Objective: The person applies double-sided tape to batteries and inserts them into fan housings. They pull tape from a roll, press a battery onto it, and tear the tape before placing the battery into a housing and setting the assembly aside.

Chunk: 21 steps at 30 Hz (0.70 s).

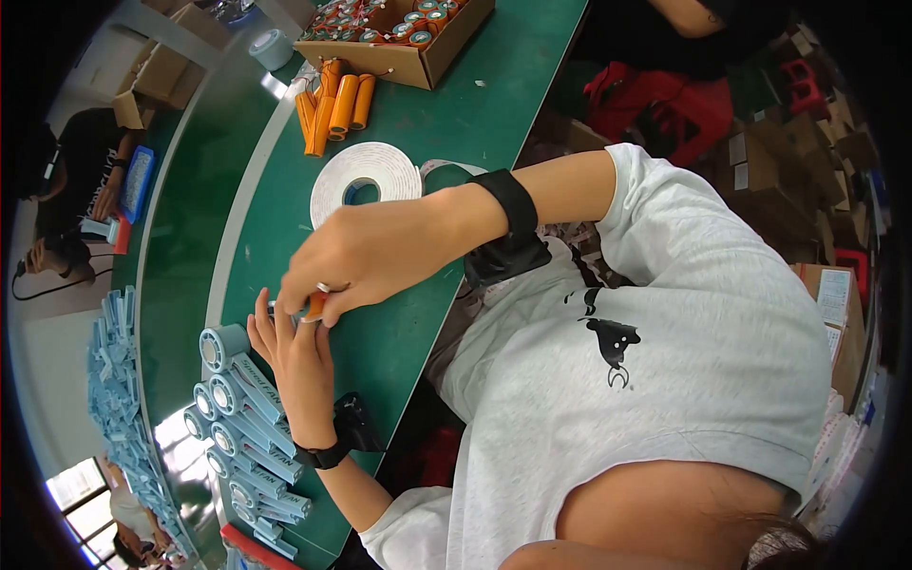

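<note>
Over the green worktable my two hands meet. My right hand [380,237] reaches in from the upper side, with fingertips pinched on a small orange cylinder [314,306], which looks like a battery cell. My left hand [294,366] comes up from below, fingers bent forward and touching the same spot. A pale bluish bit shows between its fingers; the rest is hidden. Beside the left hand lie several light-blue handheld fans [249,423], a round fan head [222,347] nearest. A big roll of white tape [366,176] lies flat behind the right hand.
Several orange battery cells [342,104] lie by an open cardboard box [446,52] full of more cells. Across the lane are a heap of light-blue parts [123,380] and another person's hand [106,199] by a blue tray [138,183]. Cartons [774,166] stand at right.
</note>
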Each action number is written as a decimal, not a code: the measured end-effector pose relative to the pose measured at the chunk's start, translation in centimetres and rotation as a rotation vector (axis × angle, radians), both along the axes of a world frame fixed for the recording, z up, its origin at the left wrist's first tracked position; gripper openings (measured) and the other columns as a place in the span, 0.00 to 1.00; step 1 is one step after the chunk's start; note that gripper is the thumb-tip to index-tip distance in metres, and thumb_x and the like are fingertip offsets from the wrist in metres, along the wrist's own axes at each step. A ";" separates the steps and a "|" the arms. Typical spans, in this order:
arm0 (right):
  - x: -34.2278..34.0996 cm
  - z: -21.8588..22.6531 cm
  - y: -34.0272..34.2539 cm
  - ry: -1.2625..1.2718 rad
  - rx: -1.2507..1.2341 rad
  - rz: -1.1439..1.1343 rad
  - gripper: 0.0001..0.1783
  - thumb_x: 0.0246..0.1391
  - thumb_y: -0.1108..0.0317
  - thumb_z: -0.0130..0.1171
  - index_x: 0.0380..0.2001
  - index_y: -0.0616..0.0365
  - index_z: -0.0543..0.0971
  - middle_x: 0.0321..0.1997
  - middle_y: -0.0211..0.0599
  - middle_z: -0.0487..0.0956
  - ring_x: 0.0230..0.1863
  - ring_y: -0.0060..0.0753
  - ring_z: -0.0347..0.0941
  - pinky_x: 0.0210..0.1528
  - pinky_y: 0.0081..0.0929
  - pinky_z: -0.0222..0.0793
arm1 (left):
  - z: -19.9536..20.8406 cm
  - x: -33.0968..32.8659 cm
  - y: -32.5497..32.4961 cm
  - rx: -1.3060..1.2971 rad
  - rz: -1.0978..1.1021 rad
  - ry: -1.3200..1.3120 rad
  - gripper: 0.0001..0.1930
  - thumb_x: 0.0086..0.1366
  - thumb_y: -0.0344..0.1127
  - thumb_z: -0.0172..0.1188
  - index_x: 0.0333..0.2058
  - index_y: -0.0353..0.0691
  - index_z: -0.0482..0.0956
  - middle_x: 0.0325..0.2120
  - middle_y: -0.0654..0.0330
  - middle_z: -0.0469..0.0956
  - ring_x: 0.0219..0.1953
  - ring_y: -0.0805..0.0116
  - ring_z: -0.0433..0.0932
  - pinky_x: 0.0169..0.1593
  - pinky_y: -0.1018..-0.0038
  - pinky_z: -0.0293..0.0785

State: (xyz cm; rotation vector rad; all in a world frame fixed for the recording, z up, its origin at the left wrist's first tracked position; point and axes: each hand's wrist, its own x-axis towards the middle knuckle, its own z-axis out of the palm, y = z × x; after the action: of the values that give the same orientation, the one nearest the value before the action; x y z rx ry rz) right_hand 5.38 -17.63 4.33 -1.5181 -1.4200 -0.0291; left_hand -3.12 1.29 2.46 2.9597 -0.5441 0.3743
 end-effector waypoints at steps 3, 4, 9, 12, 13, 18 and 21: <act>0.1 -2.0 -0.1 -0.184 -0.104 -0.071 0.10 0.40 0.73 0.57 0.30 0.60 0.71 0.25 0.37 0.74 0.29 0.40 0.73 0.29 0.30 0.67 | 0.2 0.1 0.1 0.018 0.005 -0.068 0.07 0.51 0.26 0.57 0.29 0.32 0.72 0.47 0.57 0.66 0.54 0.55 0.60 0.51 0.65 0.61; 0.1 -2.4 -0.1 -0.275 -0.152 -0.107 0.09 0.41 0.73 0.56 0.29 0.61 0.71 0.24 0.37 0.73 0.28 0.41 0.72 0.28 0.32 0.67 | 0.3 0.1 0.5 -0.232 0.046 0.000 0.06 0.52 0.25 0.56 0.29 0.32 0.71 0.46 0.56 0.66 0.52 0.57 0.62 0.48 0.68 0.63; -0.4 0.1 0.0 -0.260 -0.450 -0.097 0.04 0.43 0.74 0.52 0.23 0.62 0.69 0.23 0.40 0.72 0.30 0.42 0.72 0.28 0.34 0.67 | -0.4 0.2 0.8 -0.782 0.122 0.106 0.03 0.54 0.23 0.53 0.26 0.32 0.68 0.43 0.54 0.68 0.45 0.63 0.68 0.35 0.76 0.66; 0.2 0.3 1.5 -0.358 -0.531 -0.098 0.03 0.43 0.75 0.50 0.22 0.63 0.69 0.22 0.43 0.71 0.28 0.45 0.72 0.27 0.36 0.67 | -0.4 0.4 0.5 -0.803 0.138 0.091 0.03 0.54 0.22 0.52 0.26 0.32 0.67 0.43 0.54 0.68 0.43 0.65 0.70 0.33 0.78 0.66; 0.3 0.4 1.9 -0.354 -0.536 -0.102 0.03 0.43 0.75 0.50 0.22 0.63 0.69 0.22 0.43 0.71 0.28 0.45 0.72 0.27 0.36 0.67 | -0.3 0.4 0.4 -0.802 0.153 0.097 0.03 0.54 0.22 0.52 0.27 0.32 0.67 0.43 0.54 0.68 0.42 0.65 0.70 0.33 0.78 0.66; 1.1 1.2 4.5 -0.306 -0.764 -0.028 0.05 0.41 0.74 0.51 0.24 0.65 0.71 0.25 0.47 0.73 0.30 0.47 0.73 0.29 0.37 0.68 | -0.4 0.5 1.1 -0.835 0.135 0.073 0.06 0.54 0.24 0.53 0.32 0.32 0.68 0.45 0.55 0.67 0.42 0.65 0.70 0.36 0.77 0.66; 1.4 1.5 5.1 -0.301 -0.930 -0.010 0.07 0.41 0.73 0.51 0.27 0.65 0.72 0.27 0.49 0.74 0.31 0.47 0.73 0.30 0.37 0.68 | 0.2 0.2 1.4 -0.868 0.039 0.089 0.13 0.51 0.23 0.55 0.38 0.33 0.69 0.46 0.55 0.67 0.43 0.64 0.69 0.40 0.76 0.66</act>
State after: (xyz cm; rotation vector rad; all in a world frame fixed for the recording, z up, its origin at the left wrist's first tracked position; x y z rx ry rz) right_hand 6.83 -12.56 5.84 -2.3410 -1.7810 0.4750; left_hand -2.97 2.66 2.65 2.1342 -0.2199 0.3589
